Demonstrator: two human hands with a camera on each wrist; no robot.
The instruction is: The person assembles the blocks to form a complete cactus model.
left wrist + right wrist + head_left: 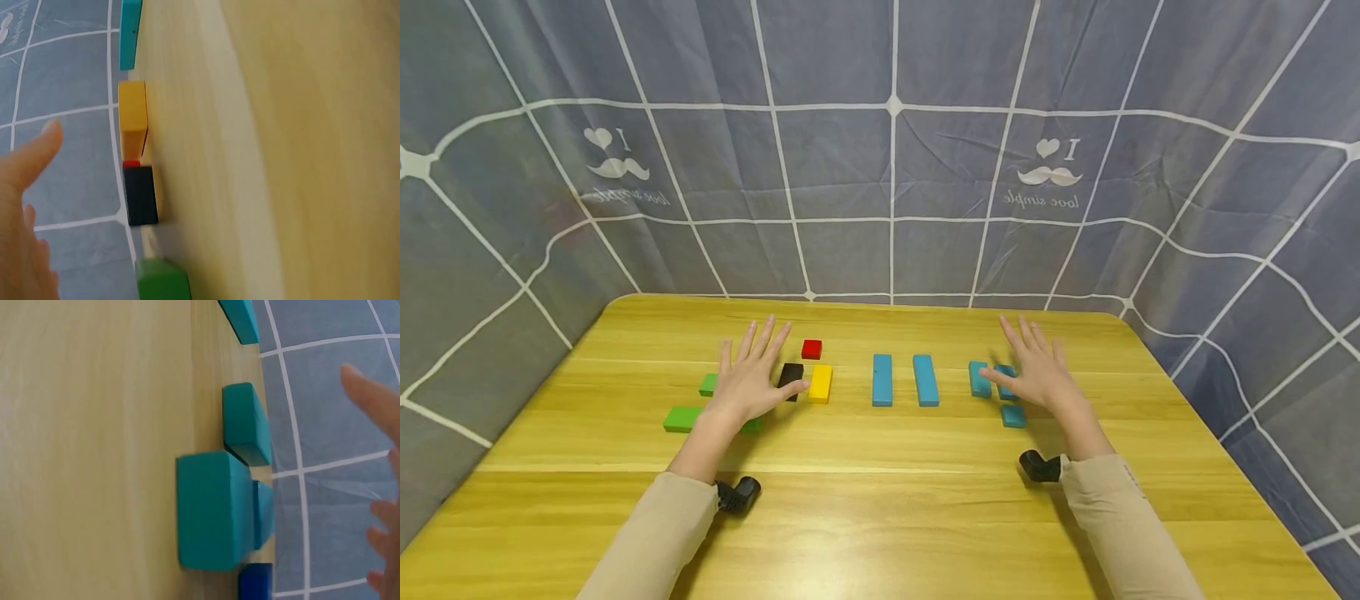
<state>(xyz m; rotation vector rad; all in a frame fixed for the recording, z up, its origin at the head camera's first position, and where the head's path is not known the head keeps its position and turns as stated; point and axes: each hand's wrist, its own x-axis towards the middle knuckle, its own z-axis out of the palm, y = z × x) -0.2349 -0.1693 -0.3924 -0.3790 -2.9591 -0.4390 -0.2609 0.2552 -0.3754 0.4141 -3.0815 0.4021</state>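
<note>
My left hand (pixel 747 387) is held over the left of the table with its fingers spread, holding nothing. Beneath and around it lie green blocks (pixel 682 419), partly covered by the hand, and a black block (pixel 791 381) near the thumb. A yellow block (pixel 821 384) and a small red block (pixel 812 349) sit just to the right. Over on the right side, my right hand (pixel 1036 372) is likewise spread and holds nothing. Close to it are short blue blocks (pixel 980 379), one partly behind the thumb. A darker blue block (pixel 255 581) shows in the right wrist view.
Two long blue blocks (pixel 882 380) stand side by side at mid-table. The wooden table (pixel 880 517) has its far edge against a grey curtain (pixel 842 167) with white lines. A black wrist mount (pixel 739 495) projects from the left sleeve, another (pixel 1040 467) from the right.
</note>
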